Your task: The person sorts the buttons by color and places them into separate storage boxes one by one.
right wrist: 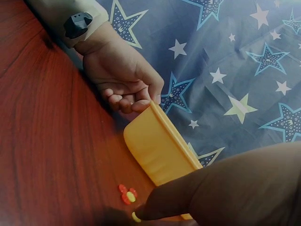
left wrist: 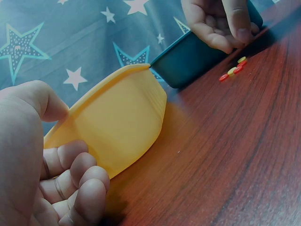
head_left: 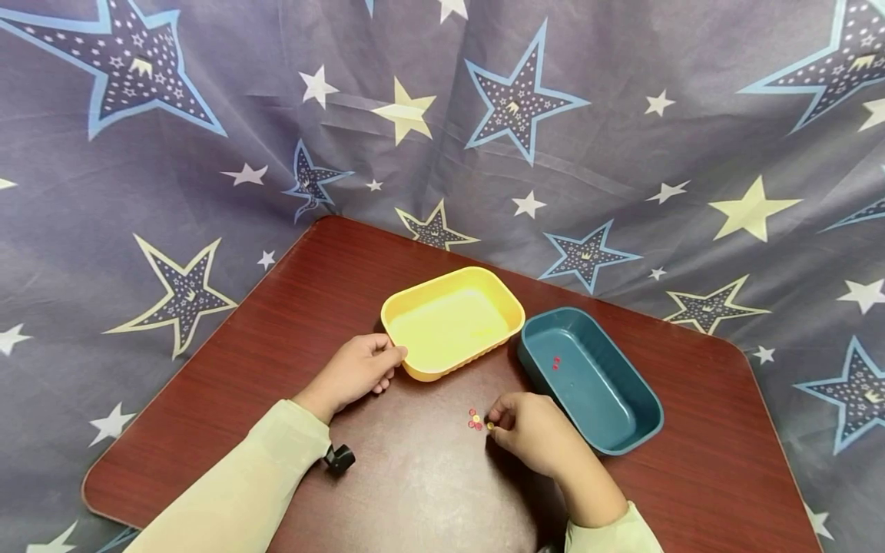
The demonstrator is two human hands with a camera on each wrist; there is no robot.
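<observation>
My left hand (head_left: 356, 370) pinches yellow tray (head_left: 442, 326), long axis near-left to far-right; right hand (head_left: 538, 432) at 1 yellow disc (head_left: 490, 426), grip unclear.

Left hand (head_left: 356, 369) on the yellow tray (head_left: 449, 326), right hand (head_left: 532, 434) low on its near side.
From here I see the left thumb over the tray's rim, fingers curled below along its outer wall, that forearm (head_left: 235, 476) slanting up to it. The right hand leans palm-down, fingers bent, thumb and forefinger tips close together.
</observation>
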